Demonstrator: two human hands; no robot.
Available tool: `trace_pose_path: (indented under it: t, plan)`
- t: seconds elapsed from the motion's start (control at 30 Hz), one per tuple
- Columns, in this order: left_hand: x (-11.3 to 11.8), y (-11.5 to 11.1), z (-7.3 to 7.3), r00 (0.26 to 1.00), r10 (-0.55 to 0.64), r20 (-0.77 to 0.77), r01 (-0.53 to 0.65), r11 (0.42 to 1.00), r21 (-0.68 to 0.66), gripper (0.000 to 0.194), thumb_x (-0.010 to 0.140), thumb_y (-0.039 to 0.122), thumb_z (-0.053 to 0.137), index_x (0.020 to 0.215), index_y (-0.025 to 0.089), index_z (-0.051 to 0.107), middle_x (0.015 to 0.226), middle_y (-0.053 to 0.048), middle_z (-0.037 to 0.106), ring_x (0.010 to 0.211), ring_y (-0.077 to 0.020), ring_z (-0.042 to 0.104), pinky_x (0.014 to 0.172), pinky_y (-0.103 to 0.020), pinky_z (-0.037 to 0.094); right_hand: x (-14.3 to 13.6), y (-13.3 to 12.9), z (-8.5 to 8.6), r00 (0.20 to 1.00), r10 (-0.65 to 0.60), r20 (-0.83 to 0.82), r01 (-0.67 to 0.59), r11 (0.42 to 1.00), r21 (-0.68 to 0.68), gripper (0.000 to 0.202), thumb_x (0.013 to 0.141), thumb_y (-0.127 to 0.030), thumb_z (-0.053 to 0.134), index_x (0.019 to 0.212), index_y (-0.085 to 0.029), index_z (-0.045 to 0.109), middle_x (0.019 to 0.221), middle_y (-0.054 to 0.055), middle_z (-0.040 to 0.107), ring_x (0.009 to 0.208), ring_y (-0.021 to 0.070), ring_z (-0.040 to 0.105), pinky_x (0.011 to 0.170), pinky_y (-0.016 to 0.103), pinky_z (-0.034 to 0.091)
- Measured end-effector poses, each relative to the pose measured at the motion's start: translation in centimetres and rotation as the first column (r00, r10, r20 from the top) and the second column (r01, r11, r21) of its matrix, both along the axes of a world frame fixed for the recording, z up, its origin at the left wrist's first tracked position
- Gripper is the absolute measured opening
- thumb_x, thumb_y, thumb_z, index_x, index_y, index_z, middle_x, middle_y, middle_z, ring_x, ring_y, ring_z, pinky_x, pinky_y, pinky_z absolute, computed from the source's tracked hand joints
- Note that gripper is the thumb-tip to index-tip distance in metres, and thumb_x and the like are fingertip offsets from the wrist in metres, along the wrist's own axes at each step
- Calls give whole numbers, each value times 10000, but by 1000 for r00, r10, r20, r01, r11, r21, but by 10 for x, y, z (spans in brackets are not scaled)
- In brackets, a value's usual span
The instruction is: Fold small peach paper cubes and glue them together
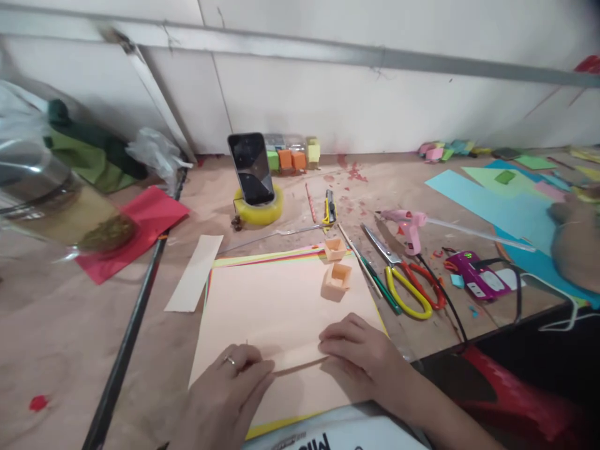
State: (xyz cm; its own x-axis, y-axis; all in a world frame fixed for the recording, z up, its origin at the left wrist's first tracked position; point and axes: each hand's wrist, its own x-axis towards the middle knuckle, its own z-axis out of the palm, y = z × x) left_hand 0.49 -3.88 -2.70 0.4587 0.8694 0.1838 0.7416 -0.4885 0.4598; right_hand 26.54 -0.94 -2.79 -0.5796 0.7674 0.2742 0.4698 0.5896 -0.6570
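My left hand [237,378] and my right hand [354,350] each pinch one end of a narrow peach paper strip [299,360], level above a stack of coloured paper. The stack's top sheet [253,294] is peach too. Two small open peach paper boxes [339,277] stand on its far right part, beyond my right hand. A loose pale paper strip [194,275] lies left of the stack. My fingertips partly hide the strip's ends.
Right of the paper are a green pen [387,290], scissors [407,287], a pink glue gun [407,226] and a purple power strip [482,275]. Behind are a utility knife [330,207] and a phone [252,167] on a tape roll [262,214]. Another person's hand [579,231] is far right.
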Motion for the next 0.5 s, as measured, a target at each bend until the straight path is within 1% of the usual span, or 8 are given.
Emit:
trace_pose_path:
  t: [0.1,0.17,0.23,0.37,0.5]
  plan:
    - [-3,1,-1,998,44,45,-41,997,-69,230,939,250,453,890,246,678,824,-6,623,762,-133,634,661,-199,528,1,-2,-1,996,-74,-47,70,994,-81,188,949,-171,477,948,-184,664,910,73,665,837,163,587,713,283,514]
    - [-3,3,-2,997,67,42,-62,992,-112,248,934,259,456,811,238,671,778,1,603,696,-119,627,607,-184,517,-1,-2,-3,986,-151,-69,142,982,-125,177,931,-172,500,844,-175,654,858,69,654,804,157,601,696,272,517]
    - [-2,4,-3,994,104,32,-100,988,-119,289,932,274,452,721,224,643,765,0,587,638,-109,614,553,-182,501,-3,-2,-4,973,-220,-69,207,965,-158,188,911,-172,523,751,-170,623,807,59,634,753,148,604,654,253,510]
    - [0,5,-7,982,189,23,-187,980,-65,328,918,298,466,626,208,586,808,-12,594,597,-105,610,484,-186,479,-7,0,-9,959,-278,-63,269,955,-123,202,889,-166,546,690,-172,582,737,36,605,672,135,584,586,237,480]
    - [1,5,-12,979,203,8,-203,978,-42,323,901,276,478,594,207,550,818,-10,594,585,-101,611,492,-194,482,-9,1,-12,954,-297,-32,295,953,-67,218,879,-155,548,662,-179,555,702,29,591,642,136,566,576,239,471]
